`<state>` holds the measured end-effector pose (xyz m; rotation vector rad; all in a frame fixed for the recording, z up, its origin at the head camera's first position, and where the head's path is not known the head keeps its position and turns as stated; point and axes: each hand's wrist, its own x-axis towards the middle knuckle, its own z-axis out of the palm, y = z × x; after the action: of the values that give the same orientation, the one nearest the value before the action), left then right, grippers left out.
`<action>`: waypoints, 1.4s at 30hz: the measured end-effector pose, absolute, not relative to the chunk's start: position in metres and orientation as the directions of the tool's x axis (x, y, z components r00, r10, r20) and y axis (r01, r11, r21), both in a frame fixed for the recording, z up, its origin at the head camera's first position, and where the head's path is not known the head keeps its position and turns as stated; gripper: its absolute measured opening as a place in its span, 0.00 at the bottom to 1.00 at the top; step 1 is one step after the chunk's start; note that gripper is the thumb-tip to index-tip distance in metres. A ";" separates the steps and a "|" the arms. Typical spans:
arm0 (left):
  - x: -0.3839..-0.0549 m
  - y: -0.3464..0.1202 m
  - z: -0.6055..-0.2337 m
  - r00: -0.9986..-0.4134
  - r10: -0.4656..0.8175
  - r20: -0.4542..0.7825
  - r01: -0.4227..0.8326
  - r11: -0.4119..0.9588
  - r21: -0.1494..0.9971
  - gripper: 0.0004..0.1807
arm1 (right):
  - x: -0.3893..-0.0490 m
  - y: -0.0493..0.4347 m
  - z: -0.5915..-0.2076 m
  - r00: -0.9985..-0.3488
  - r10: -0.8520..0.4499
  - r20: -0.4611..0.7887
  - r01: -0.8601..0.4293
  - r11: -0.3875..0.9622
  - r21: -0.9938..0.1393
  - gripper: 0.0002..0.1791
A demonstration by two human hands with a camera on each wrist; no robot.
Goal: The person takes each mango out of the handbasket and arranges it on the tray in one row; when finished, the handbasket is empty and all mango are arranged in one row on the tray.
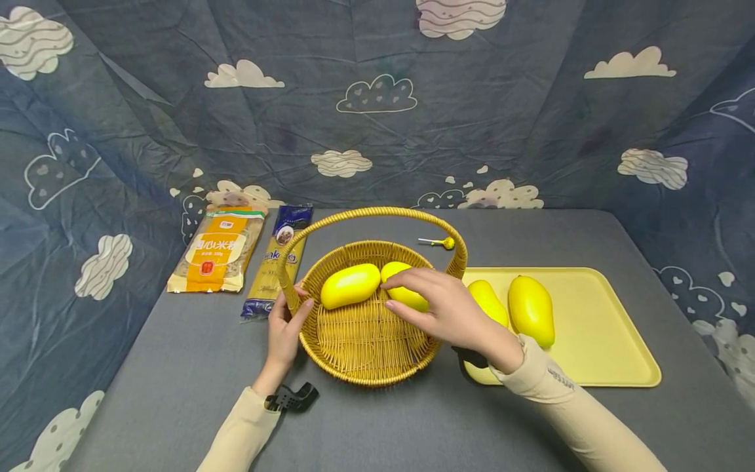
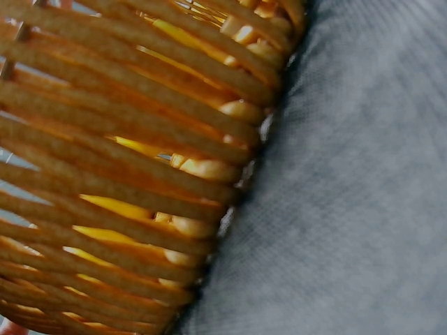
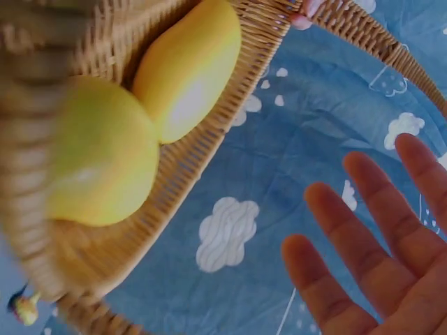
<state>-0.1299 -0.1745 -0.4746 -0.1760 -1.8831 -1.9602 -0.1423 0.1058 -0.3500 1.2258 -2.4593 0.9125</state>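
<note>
A round wicker basket (image 1: 371, 380) with a tall arched handle stands mid-table. My left hand (image 1: 285, 331) grips its left rim at the handle's base, thumb on the inner side. Two yellow mangoes lie in the back of the basket: the left mango (image 1: 350, 286) is in full sight, while the right mango (image 1: 394, 269) is partly covered by my right hand (image 1: 445, 305). That hand hovers over the right side of the basket, and the right wrist view shows its fingers (image 3: 377, 251) extended and spread, holding nothing. The left wrist view is filled by the basket's woven side (image 2: 126, 167).
Right of the basket is a pale yellow tray (image 1: 607, 328) bearing a mango (image 1: 531, 311) and another mango (image 1: 488, 301) partly behind my right wrist. A yellow lollipop (image 1: 448, 243) lies behind the basket. At left are a rice noodle bag (image 1: 218, 252) and a blue-and-gold spaghetti pack (image 1: 274, 269).
</note>
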 end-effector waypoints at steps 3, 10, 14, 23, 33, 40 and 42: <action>-0.130 -0.175 -0.475 -0.907 -0.206 0.366 0.374 0.000 0.927 0.10 | -0.148 0.097 -0.347 -0.636 -0.644 0.424 -0.767 0.472 -0.434 0.16; -0.129 -0.174 -0.474 -0.913 -0.203 0.354 0.361 0.002 0.933 0.10 | -0.164 0.075 -0.343 -0.657 -0.695 0.293 -0.744 0.534 -0.401 0.20; -0.129 -0.174 -0.473 -0.915 -0.202 0.350 0.357 0.002 0.934 0.11 | -0.173 0.064 -0.345 -0.661 -0.714 0.232 -0.738 0.561 -0.374 0.21; -0.128 -0.172 -0.472 -0.918 -0.198 0.344 0.348 0.014 0.937 0.11 | -0.199 0.052 -0.354 -0.649 -0.750 0.130 -0.734 0.573 -0.364 0.29; -0.128 -0.173 -0.473 -0.917 -0.208 0.341 0.346 0.013 0.938 0.10 | -0.219 0.036 -0.368 -0.635 -0.770 0.066 -0.728 0.567 -0.386 0.30; -0.128 -0.173 -0.472 -0.919 -0.212 0.332 0.337 0.012 0.941 0.11 | -0.224 0.023 -0.373 -0.653 -0.758 0.003 -0.711 0.611 -0.349 0.31; -0.128 -0.173 -0.472 -0.918 -0.213 0.333 0.340 0.008 0.941 0.11 | -0.225 0.020 -0.375 -0.657 -0.754 -0.013 -0.708 0.622 -0.335 0.31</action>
<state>-0.1278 -0.1725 -0.4719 -0.1297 -1.9102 -1.9682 -0.2253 0.0202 -0.3754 1.3450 -2.9645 0.5024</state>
